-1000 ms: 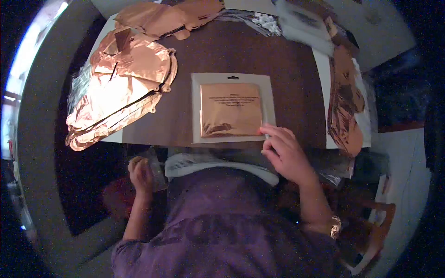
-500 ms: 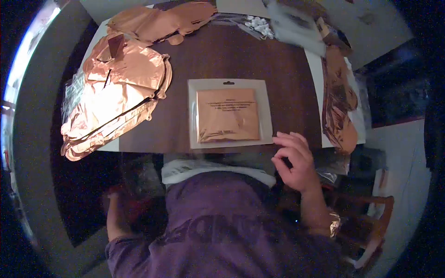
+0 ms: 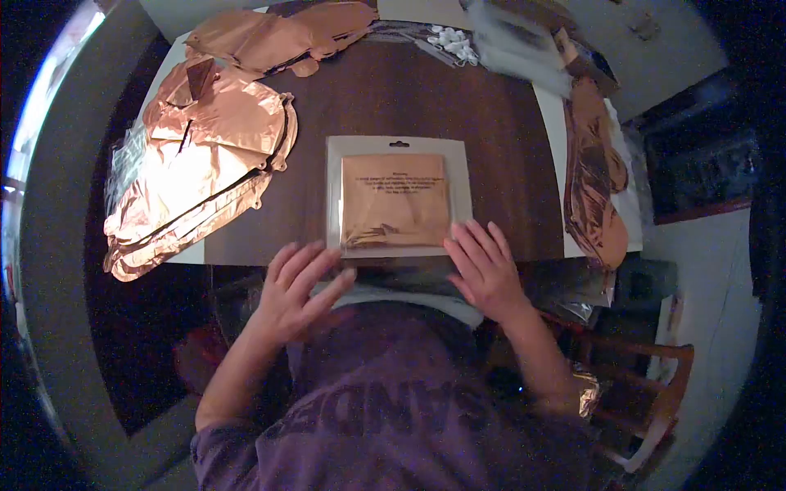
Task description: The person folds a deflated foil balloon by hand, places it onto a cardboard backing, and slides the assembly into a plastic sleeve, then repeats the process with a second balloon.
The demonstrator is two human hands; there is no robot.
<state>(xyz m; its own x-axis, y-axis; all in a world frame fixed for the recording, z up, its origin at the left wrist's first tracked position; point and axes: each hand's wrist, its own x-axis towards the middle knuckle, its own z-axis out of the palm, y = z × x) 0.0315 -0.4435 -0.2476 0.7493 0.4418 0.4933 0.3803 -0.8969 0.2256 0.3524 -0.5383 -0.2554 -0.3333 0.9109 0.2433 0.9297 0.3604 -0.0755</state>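
A flat clear package with a white backing and a folded copper-coloured foil sheet [image 3: 395, 196] lies on the dark brown table top, printed text facing up. My left hand [image 3: 301, 286] is at the table's front edge, just off the package's lower left corner, fingers spread and holding nothing. At the lower right corner my right hand [image 3: 485, 270] has its fingers apart, the fingertips at or very near the package edge; it grips nothing.
Shiny copper foil shapes [image 3: 213, 147] are piled at the left, more foil [image 3: 274, 41] at the back left and another foil piece [image 3: 596, 180] at the right. White pieces [image 3: 454, 42] and clear plastic [image 3: 520, 49] lie at the back. A wooden chair [image 3: 675, 385] stands lower right.
My left hand has come up from low at the left to the table edge. My right hand has moved left to the package, its fingers opening from a curl.
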